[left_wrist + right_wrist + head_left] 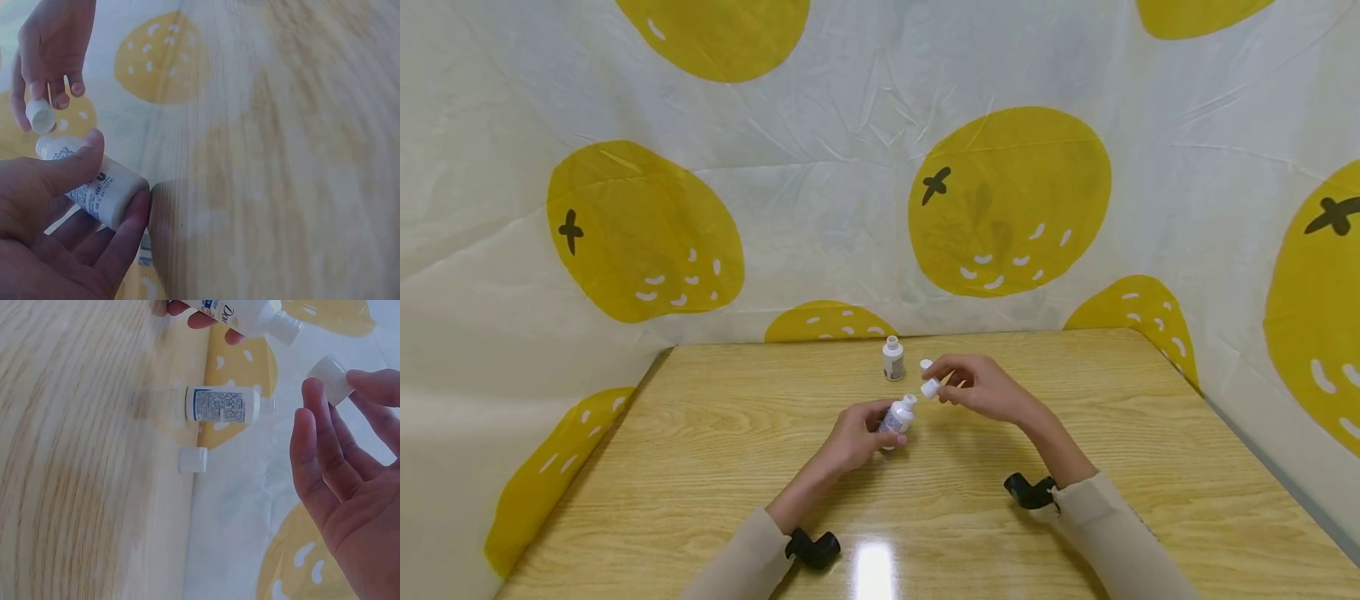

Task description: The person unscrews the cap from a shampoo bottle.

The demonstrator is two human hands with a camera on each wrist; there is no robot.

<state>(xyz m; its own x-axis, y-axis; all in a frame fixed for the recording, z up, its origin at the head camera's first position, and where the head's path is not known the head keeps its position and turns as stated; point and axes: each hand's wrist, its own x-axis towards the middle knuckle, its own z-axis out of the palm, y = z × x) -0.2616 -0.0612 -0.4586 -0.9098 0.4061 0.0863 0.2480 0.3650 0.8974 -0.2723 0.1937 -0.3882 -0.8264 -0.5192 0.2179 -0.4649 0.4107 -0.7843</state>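
My left hand (853, 437) grips a small white bottle (898, 416), its uncapped neck tilted up and to the right. In the left wrist view, thumb and fingers wrap around the bottle's printed body. Between thumb and fingertips, my right hand (988, 390) pinches a white screw cap (930, 388), just apart from that neck. Farther back stands a second white bottle (892, 363), upright and also uncapped. Beside it, partly behind my right fingers, another white cap (192, 460) rests on the table.
The wooden table (737, 467) ends at a pale curtain (820, 225) printed with yellow fruit, which hangs behind and along the sides. A black wrist mount (812, 550) sits at the left sleeve, and a similar mount (1030, 492) at the right.
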